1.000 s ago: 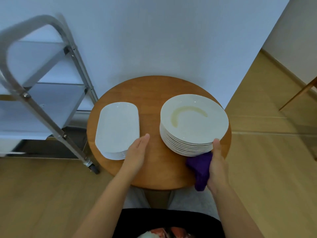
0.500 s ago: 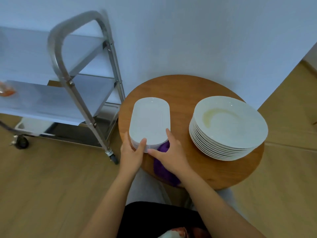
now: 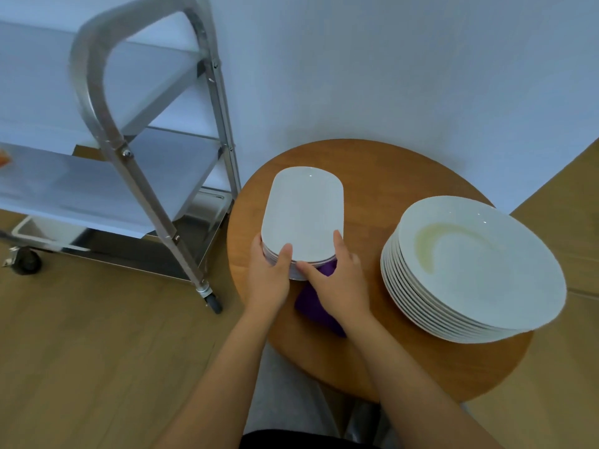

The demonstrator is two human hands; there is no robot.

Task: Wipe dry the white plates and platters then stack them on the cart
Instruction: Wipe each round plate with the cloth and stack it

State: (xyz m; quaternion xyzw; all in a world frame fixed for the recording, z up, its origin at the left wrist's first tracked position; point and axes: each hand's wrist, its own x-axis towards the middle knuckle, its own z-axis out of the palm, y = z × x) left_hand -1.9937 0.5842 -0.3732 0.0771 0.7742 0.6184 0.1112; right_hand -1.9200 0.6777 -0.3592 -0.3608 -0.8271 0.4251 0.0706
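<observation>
A stack of white oblong platters (image 3: 303, 212) sits at the left side of the round wooden table (image 3: 382, 176). My left hand (image 3: 269, 277) grips the near left edge of the top platter, thumb on its upper face. My right hand (image 3: 337, 280) holds the near right edge, with the purple cloth (image 3: 312, 303) under the palm. A tall stack of round white plates (image 3: 473, 270) stands at the right; its top plate bears a yellowish curved smear. The steel cart (image 3: 136, 176) with white shelves stands to the left.
A pale wall runs behind the table and cart. The cart's near caster (image 3: 214, 303) rests on the wooden floor close to the table's left edge. My knees show below the table's near rim.
My right hand carried the purple cloth from the round plate stack over to the platters. Both hands now hold the platter stack's near edge. The view swung left toward the cart.
</observation>
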